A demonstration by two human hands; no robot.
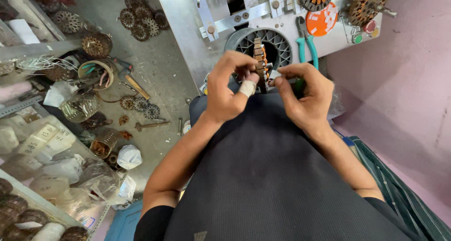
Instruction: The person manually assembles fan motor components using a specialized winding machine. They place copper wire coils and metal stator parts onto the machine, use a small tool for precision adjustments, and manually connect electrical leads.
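Partly, fingers (248,87) hide the edge-on stator (260,65).

The stator core (261,65) held between the hands is dull stacked metal with glossy copper-coloured wire in its slots. The left hand (225,88) carries a matt cloth bandage (247,88) on one finger. The pliers (306,46) have smooth green plastic grips. The machine plate (188,30) is brushed grey metal. The floor (155,67) is rough matt concrete. The bags (70,175) are glossy clear plastic.
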